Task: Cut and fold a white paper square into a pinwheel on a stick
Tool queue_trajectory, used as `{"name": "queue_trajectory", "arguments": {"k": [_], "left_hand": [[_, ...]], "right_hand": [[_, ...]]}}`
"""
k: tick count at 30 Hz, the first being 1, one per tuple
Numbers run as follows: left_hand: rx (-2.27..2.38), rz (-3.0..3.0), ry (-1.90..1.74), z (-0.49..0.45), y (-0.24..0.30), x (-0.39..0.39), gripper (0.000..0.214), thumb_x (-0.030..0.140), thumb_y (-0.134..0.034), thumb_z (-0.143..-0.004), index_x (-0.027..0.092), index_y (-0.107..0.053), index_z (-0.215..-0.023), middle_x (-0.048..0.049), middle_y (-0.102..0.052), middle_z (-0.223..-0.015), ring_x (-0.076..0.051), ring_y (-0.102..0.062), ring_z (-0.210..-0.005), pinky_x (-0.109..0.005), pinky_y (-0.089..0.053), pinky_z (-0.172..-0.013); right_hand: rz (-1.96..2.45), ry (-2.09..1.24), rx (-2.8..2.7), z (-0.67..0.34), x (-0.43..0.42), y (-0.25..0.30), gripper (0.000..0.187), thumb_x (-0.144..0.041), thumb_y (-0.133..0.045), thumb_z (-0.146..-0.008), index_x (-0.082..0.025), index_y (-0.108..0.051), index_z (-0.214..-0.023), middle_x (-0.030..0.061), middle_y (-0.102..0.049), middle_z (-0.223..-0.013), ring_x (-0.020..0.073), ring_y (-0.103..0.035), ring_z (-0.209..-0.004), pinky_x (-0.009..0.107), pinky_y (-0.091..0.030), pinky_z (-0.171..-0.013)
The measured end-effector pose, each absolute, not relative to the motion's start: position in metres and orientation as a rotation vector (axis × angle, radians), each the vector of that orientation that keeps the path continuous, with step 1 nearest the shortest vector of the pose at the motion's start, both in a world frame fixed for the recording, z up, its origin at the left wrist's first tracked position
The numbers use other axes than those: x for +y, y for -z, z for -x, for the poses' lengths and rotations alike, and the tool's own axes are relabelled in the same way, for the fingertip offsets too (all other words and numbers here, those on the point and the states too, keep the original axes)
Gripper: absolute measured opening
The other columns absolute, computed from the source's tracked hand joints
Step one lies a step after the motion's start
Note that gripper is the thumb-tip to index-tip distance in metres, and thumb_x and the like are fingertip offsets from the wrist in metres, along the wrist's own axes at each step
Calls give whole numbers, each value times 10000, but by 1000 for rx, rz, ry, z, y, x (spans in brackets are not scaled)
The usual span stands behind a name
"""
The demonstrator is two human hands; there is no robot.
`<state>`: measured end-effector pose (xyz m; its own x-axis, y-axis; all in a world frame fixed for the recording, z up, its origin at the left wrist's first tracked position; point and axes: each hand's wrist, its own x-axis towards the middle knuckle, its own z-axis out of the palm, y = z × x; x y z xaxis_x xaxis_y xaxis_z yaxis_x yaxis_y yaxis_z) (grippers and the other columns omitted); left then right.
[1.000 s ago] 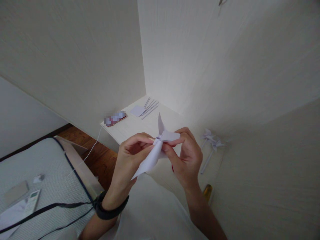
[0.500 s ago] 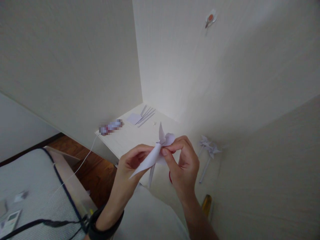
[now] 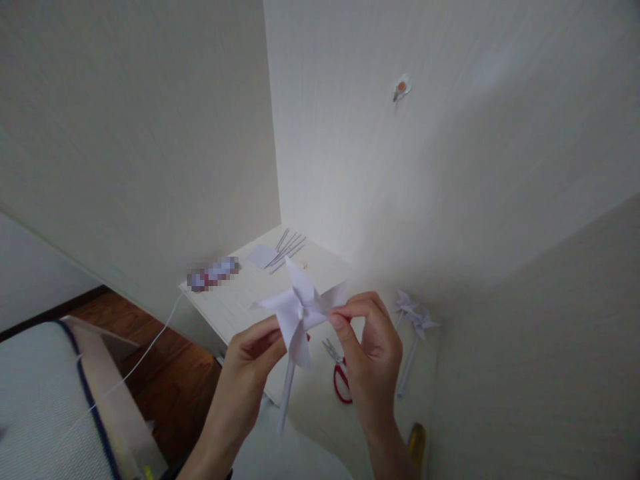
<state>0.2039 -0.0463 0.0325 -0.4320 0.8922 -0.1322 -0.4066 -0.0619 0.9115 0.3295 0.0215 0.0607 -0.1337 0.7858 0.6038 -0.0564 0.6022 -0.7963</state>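
Note:
A white paper pinwheel (image 3: pixel 301 312) on a rolled paper stick faces me, held up above the tabletop, its stick slanting down toward me. My left hand (image 3: pixel 250 367) is closed behind it on the left, its fingertips hidden by the blades. Between thumb and forefinger, my right hand (image 3: pixel 373 353) pinches the edge of the right blade. Red-handled scissors (image 3: pixel 342 380) lie on the table below, partly covered by my right hand. Two more paper pinwheels (image 3: pixel 415 313) with sticks rest to the right of that hand.
At the back of the white table (image 3: pixel 225 310) are a square of paper (image 3: pixel 263 256) and several thin paper sticks (image 3: pixel 295 250). A blurred-out object (image 3: pixel 213 273) with a white cord (image 3: pixel 165 327) sits at the left corner. Walls enclose the back and right. A mattress (image 3: pixel 40 400) is at lower left.
The pinwheel has turned from edge-on to facing me, its blades spread in view. My right hand has shifted to the right blade's edge, and the scissors have come into view.

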Motion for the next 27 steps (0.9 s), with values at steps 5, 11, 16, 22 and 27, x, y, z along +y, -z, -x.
{"name": "queue_trajectory", "arguments": {"k": [5,11,16,22,27], "left_hand": [[1203,-498,-1675,-204,-33,-42,181,230,-861,-600,232,-814,-775,1,-781,-746,-126,-647,-678,-173,-511,-679],[1226,-473,-1654,-205,-29,-41,215,259,-875,-590,241,-815,-795,2,-791,-790,-125,-659,-698,-171,-508,-698],[1243,-558,-1597,-206,-24,-40,212,261,-853,-624,237,-817,-832,-11,-785,-794,-150,-666,-733,-189,-503,-709],[1211,-683,-1469,-209,-18,-40,178,250,-798,-698,232,-815,-875,-17,-778,-820,-176,-661,-762,-214,-492,-710],[1245,-683,-1463,-212,-15,-42,226,304,-799,-709,240,-805,-926,-21,-779,-876,-177,-663,-796,-223,-495,-770]], "right_hand": [[738,-826,-1503,-332,29,-53,153,-103,-621,-864,-201,-582,-753,-45,-547,-750,111,-537,-738,247,-418,-684],[787,-710,-1507,-333,30,-54,97,-135,-613,-871,-213,-597,-816,-17,-551,-828,144,-542,-813,284,-431,-750],[776,-581,-1684,-336,32,-58,187,-233,-634,-868,-219,-642,-1054,42,-560,-1050,190,-538,-1021,344,-424,-903],[797,-563,-1736,-337,34,-54,32,-224,-624,-872,-230,-630,-903,43,-560,-1085,203,-537,-1061,367,-414,-916],[824,-549,-1697,-336,34,-53,57,-180,-617,-870,-228,-611,-842,26,-574,-1029,183,-558,-1010,340,-431,-874]]}}
